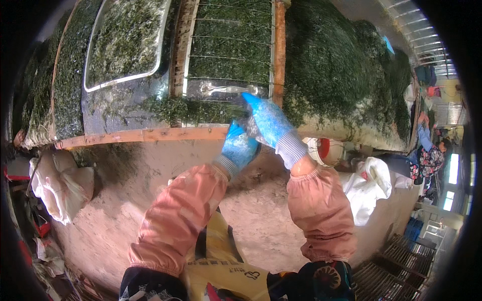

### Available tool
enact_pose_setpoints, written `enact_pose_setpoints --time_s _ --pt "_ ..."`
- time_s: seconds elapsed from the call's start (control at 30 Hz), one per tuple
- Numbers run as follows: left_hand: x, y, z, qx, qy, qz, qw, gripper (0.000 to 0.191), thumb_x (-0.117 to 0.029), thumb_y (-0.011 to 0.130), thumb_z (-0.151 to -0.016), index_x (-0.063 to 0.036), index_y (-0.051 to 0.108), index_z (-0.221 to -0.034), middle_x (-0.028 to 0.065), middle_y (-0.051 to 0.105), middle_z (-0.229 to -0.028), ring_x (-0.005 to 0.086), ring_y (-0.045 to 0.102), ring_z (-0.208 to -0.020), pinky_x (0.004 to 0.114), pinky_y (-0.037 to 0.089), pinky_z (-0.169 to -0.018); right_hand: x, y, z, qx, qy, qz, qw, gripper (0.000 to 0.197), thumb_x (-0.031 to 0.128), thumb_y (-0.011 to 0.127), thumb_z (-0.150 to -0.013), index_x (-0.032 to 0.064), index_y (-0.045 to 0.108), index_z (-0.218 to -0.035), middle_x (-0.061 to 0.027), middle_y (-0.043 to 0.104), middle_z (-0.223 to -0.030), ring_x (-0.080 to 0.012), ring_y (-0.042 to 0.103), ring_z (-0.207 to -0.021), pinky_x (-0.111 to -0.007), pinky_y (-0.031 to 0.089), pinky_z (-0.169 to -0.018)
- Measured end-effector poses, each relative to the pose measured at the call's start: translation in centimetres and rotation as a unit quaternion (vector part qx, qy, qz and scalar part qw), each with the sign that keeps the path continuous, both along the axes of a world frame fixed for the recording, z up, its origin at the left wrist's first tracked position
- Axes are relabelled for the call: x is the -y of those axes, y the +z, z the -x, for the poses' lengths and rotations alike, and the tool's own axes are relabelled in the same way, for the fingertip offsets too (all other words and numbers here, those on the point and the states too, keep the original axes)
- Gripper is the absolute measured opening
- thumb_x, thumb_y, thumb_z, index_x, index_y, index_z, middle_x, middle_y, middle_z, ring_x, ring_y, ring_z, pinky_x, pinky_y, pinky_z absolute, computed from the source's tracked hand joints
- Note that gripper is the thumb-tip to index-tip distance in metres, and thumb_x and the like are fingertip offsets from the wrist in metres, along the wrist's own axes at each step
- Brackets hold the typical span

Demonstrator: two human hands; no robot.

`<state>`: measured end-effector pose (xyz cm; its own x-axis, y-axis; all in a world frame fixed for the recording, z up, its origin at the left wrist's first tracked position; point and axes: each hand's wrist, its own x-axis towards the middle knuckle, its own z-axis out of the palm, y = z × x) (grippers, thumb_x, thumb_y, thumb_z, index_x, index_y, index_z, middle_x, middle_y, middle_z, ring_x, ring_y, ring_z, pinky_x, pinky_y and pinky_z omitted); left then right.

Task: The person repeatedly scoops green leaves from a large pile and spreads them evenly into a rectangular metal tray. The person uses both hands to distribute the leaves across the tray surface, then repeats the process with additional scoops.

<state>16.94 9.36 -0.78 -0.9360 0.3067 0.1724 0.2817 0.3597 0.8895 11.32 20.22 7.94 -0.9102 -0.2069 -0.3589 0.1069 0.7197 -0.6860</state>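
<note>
My left hand (241, 145), in a blue glove with a grey knit cuff, is at the wooden front edge (150, 134) of the worktable. Just above and to its right, my gloved right hand (269, 118) angles inward with fingers close together. A blurred dark tuft (238, 109) lies by the fingers; I cannot tell whether either hand grips it. Beyond them is a light-edged frame (185, 71) with thin crossbars, over shredded green plant matter (229, 41). A shiny metal handle (230, 89) lies across its near end.
A white-rimmed rectangular frame (124, 81) holds more plant matter at left. A big green heap (327, 64) rises at right. White sacks (367, 192) and a red-and-white bucket (334, 152) stand below the table. Another person (429, 158) is at far right, near slatted racks (395, 267).
</note>
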Motion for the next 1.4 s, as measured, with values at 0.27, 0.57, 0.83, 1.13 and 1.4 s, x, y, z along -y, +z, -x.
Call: enact_pose_setpoints --time_s 0.27,0.57,0.83,1.13,1.4 --pt "1.2 0.5 0.1 -0.177 -0.030 0.212 0.961 0.024 -0.016 0.060 -0.084 -0.0049 0.063 -0.106 0.0122 0.059 -0.102 0.0311 0.056 -0.103 0.047 0.042 -0.093 -1.7 6.7 -1.6 -0.157 -0.173 0.264 0.936 0.021 -0.002 0.070 -0.089 0.0050 0.068 -0.109 -0.0069 0.072 -0.093 -0.0145 0.067 -0.085 -0.028 0.057 -0.077" --pt "9.1 1.3 0.5 0.186 0.103 -0.433 0.876 0.026 -0.010 0.058 -0.094 -0.0031 0.065 -0.118 0.0115 0.068 -0.111 0.0255 0.064 -0.100 0.040 0.050 -0.098 0.6 -8.1 -1.6 -0.096 -0.320 0.152 0.930 0.021 0.008 0.066 -0.091 0.0036 0.066 -0.112 -0.0061 0.070 -0.096 -0.0223 0.067 -0.087 -0.039 0.054 -0.077" --pt "21.4 3.5 0.9 0.068 0.108 -0.362 0.924 0.036 -0.021 0.047 -0.106 0.0022 0.057 -0.132 0.0180 0.066 -0.125 0.0258 0.065 -0.114 0.036 0.052 -0.104 7.9 -6.5 -6.7 -0.416 -0.009 -0.288 0.862 0.050 0.019 0.066 -0.087 -0.0015 0.057 -0.132 -0.0225 0.053 -0.133 -0.0436 0.052 -0.121 -0.059 0.037 -0.107" --pt "22.6 3.8 0.9 -0.208 0.101 0.260 0.937 0.054 -0.016 0.067 -0.086 0.0017 0.052 -0.135 0.0267 0.049 -0.140 0.0504 0.045 -0.131 0.057 0.037 -0.111 14.3 -7.2 -7.3 -0.389 -0.020 -0.324 0.862 0.054 0.010 0.057 -0.084 0.0024 0.054 -0.137 -0.0242 0.050 -0.135 -0.0441 0.047 -0.125 -0.063 0.034 -0.107" --pt "19.6 4.6 4.6 -0.167 0.063 0.452 0.874 0.062 -0.023 0.067 -0.081 -0.0016 0.054 -0.137 0.0196 0.048 -0.146 0.0435 0.039 -0.138 0.056 0.027 -0.118 17.6 -7.7 -5.7 -0.224 -0.015 -0.438 0.870 0.055 0.020 0.057 -0.093 0.0231 0.049 -0.147 -0.0225 0.047 -0.141 -0.0434 0.042 -0.133 -0.069 0.028 -0.109"
